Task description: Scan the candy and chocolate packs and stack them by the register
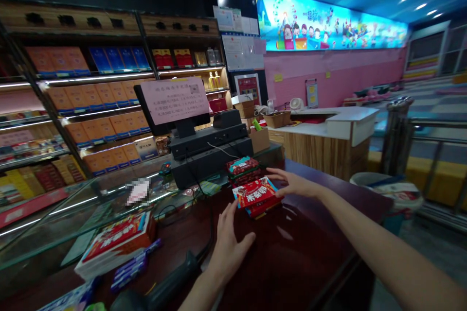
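Observation:
A small stack of red snack packets (256, 195) lies on the dark wooden counter (310, 248), in front of a second pile of dark red and green packets (243, 167). My left hand (230, 241) reaches toward the near left edge of the red stack, fingers stretched out and apart, holding nothing. My right hand (292, 183) rests at the stack's right side, fingers extended and touching or almost touching the packets.
A black cash register with a screen (197, 131) stands behind the packets. A larger stack of red packets (116, 243) and blue wrappers (133, 267) lie at left, a barcode scanner (171, 282) near me. Shelves of boxes fill the left; a white bin (390, 194) stands right.

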The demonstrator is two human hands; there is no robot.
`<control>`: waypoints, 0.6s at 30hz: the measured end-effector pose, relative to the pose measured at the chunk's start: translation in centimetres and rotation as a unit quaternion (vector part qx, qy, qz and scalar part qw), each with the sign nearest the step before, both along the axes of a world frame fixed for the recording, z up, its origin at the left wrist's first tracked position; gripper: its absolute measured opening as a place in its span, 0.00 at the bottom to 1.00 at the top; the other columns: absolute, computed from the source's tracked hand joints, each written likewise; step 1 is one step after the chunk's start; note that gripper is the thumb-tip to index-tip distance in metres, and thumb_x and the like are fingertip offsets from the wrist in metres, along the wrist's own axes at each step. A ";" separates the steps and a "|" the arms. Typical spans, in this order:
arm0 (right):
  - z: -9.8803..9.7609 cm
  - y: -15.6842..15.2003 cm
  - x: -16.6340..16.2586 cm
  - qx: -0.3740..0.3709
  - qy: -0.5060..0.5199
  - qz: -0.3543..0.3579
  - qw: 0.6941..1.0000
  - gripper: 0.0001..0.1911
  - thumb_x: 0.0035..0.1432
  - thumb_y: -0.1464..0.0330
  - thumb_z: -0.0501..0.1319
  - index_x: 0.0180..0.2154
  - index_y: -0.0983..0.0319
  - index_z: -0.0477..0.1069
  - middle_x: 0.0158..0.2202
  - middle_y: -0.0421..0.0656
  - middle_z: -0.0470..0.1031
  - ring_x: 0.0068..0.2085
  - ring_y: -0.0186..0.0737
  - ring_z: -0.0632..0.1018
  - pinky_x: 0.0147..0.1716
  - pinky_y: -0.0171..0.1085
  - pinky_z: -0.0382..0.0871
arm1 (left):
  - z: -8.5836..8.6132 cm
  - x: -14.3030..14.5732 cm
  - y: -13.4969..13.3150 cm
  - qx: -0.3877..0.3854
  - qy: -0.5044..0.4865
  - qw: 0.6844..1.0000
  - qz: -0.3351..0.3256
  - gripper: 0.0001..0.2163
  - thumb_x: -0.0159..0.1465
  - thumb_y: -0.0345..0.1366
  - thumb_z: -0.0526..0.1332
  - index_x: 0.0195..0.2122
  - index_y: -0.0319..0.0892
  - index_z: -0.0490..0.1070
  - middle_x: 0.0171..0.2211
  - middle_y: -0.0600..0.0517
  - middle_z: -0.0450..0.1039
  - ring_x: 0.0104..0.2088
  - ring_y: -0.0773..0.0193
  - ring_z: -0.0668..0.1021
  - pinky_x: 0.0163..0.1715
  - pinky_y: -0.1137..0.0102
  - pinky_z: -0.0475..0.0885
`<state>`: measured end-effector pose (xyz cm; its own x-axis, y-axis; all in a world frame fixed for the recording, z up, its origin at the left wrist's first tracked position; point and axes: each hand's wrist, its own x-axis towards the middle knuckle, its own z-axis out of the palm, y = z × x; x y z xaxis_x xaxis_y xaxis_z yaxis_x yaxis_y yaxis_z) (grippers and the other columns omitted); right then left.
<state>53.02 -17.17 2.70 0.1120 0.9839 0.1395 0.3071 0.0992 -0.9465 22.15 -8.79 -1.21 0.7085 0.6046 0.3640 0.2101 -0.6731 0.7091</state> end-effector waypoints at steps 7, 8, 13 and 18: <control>-1.2 0.1 2.1 -0.018 0.019 0.026 0.999 0.57 0.45 0.65 0.74 0.70 0.57 0.45 0.68 0.50 0.60 0.67 0.50 0.63 0.67 0.51 0.52 | -0.8 1.1 -0.7 -0.005 0.013 1.000 -0.004 0.37 0.56 0.33 0.63 0.68 0.46 0.52 0.69 0.44 0.54 0.70 0.49 0.54 0.68 0.49 0.50; -1.3 0.1 2.3 -0.019 0.019 0.030 0.999 0.57 0.45 0.65 0.74 0.70 0.57 0.46 0.68 0.50 0.60 0.67 0.50 0.62 0.67 0.51 0.52 | -0.8 1.1 -0.8 -0.007 0.018 1.000 -0.003 0.37 0.56 0.34 0.63 0.68 0.46 0.52 0.69 0.45 0.54 0.70 0.50 0.54 0.68 0.49 0.50; -1.7 0.5 3.0 -0.026 0.041 0.042 0.998 0.54 0.46 0.65 0.74 0.69 0.56 0.48 0.69 0.48 0.59 0.68 0.50 0.62 0.67 0.49 0.52 | -1.0 1.4 -1.2 -0.024 0.030 0.999 0.001 0.38 0.57 0.34 0.62 0.68 0.47 0.51 0.69 0.46 0.52 0.70 0.50 0.53 0.69 0.50 0.49; -2.4 0.8 3.5 -0.034 0.062 0.050 0.996 0.54 0.46 0.67 0.74 0.69 0.55 0.50 0.69 0.48 0.58 0.68 0.51 0.61 0.67 0.50 0.54 | -1.1 1.4 -1.3 -0.028 0.032 0.999 -0.006 0.39 0.56 0.32 0.62 0.69 0.48 0.51 0.69 0.46 0.52 0.70 0.50 0.53 0.69 0.49 0.48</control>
<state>56.51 -16.36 0.34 0.0260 0.9977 0.0628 0.1787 0.0572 -0.9822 23.54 -10.11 -2.31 0.7362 0.6142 0.2840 0.2480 -0.6354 0.7313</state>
